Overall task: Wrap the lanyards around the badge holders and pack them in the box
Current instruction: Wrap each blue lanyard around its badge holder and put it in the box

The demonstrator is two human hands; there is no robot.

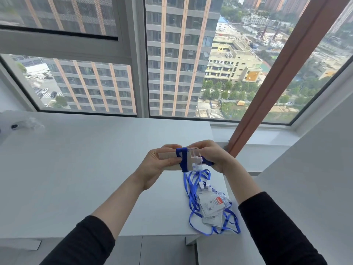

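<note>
WINDOW-SIDE WRAP: At a white table (86,159) you hold a clear badge holder (195,156) up between both hands, mid-wrap. Your left hand (152,165) grips the holder's left end, fingers curled behind it and thumb pressed on its face. Just beside the thumb, the blue lanyard (183,159) is wound in a few turns round the holder's middle. Your right hand (214,155) is curled over the holder's right end. A stretch of the blue strap runs into its palm and is pinched there, as far as can be told; how much strap is left to wind is hidden by that hand.

Below your right hand and nearer to you, a heap of further badge holders (212,207) lies on the table. Their loose lanyards (192,190) are tangled around them, none wrapped, and the heap cannot be counted. No box is in view, so nothing can be said to be packed.

On this reading the job is at an early stage. One holder is partly wrapped, the heap has to be untangled and wrapped one by one, and all the packing is to come. Far off beyond your left hand, a small dark-lensed object (14,126) sits beside crinkled clear plastic (32,124).
</note>
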